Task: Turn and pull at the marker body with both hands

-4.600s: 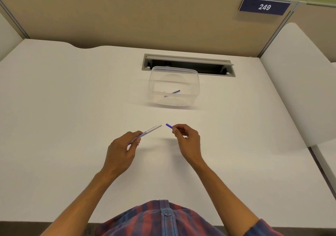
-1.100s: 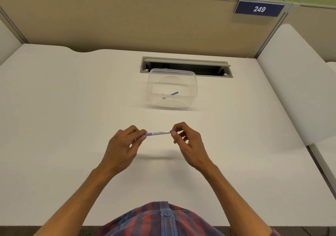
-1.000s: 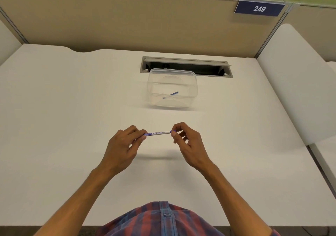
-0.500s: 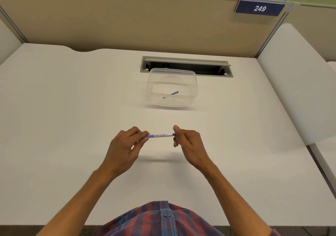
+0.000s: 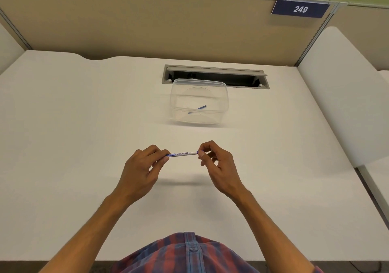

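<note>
Both hands (image 5: pixel 143 167) still pinch marker (image 5: pixel 182 154), seemingly capped.

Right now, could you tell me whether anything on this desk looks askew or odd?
Only small things: the clear container overlaps the edge of the cable slot, and a blue pen lies slantwise inside it. The whiteboard marker is held level between the left hand and right hand.
</note>
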A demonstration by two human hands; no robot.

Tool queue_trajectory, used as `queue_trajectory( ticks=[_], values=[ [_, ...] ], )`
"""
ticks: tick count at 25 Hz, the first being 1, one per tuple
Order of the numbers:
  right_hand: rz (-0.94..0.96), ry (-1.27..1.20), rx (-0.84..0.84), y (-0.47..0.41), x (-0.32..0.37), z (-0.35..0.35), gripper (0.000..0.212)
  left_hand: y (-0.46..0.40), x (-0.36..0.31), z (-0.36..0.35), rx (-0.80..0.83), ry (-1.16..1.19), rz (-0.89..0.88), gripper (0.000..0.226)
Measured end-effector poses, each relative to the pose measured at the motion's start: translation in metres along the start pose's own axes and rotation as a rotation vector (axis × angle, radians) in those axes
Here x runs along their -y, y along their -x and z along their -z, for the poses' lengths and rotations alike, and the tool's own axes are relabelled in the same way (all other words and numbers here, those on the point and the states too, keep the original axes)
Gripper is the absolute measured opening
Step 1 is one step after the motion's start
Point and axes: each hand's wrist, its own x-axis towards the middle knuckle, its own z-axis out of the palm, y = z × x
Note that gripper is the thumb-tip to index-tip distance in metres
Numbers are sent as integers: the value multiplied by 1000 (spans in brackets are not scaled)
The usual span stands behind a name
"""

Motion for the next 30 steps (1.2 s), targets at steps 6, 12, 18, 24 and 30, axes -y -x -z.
queue_trajectory(
  ticks=[6, 12, 18, 24, 30],
  values=[
    [-58, 33, -6, -1, 0, -2, 36, 2, -2, -1, 3, 23, 5, 23],
    [-143, -34, 11, -1, 0, 0, 56, 2, -2, -3, 18, 20, -13, 23],
    [-20, -24, -13, 2, 0, 0, 10, 0, 0, 0, 3, 27, 3, 23],
    [-20, 10, -16, 0, 2, -1, 25, -1, -2, 2, -7, 12, -5, 23],
    [-121, -52, -10, -2, 6, 1, 54, -1, -6, 1, -4, 5, -40, 24]
  ],
)
